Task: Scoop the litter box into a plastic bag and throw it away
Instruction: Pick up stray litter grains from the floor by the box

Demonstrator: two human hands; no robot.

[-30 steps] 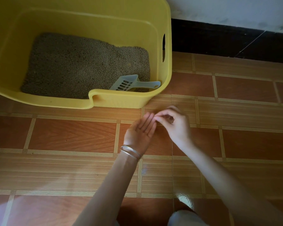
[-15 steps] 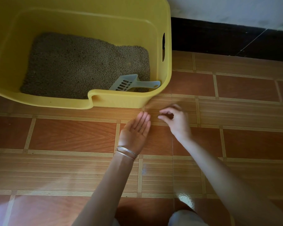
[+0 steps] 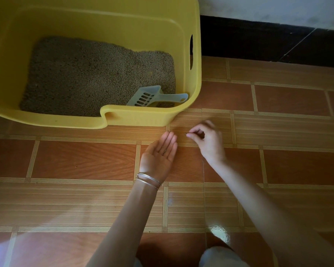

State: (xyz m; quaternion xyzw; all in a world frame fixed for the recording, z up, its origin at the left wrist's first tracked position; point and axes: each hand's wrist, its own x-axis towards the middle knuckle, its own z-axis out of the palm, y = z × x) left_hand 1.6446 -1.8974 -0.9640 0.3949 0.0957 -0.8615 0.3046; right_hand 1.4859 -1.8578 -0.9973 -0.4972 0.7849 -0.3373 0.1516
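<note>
Yellow plastic litter box (image 3: pixel 181 117) fills the 11 o'clock part of my view, standing on the tiled floor (image 3: pixel 81 160). It has deep walls, a dip cut into the near rim and a handle slot in the right wall. The frame cuts off its far and left sides. Grey-brown pellet litter (image 3: pixel 96 74) covers the bottom. A pale grey slotted scoop (image 3: pixel 150 97) lies on the litter in the box's 4 o'clock corner, handle pointing to 3 o'clock; I cannot tell whether the handle end touches the wall. Left hand (image 3: pixel 160 153) sits near centre, just off the box's near wall, palm up, fingers straight and together, gripping nothing. A few dark specks (image 3: pixel 164 152) rest in the palm, too small for me to identify. Two thin silver bangles (image 3: pixel 148 180) circle that wrist. Right hand (image 3: pixel 208 139) is at 2 o'clock from the left one, thumb and forefinger pinched on a tiny dark grain (image 3: pixel 187 134), other fingers curled. I cannot tell whether the grain is clear of the floor. A dark baseboard (image 3: pixel 258 43) runs at 1 o'clock under a white wall (image 3: pixel 278 8). At 6 o'clock a pale knee (image 3: pixel 220 257) is cut off by the frame edge.
</note>
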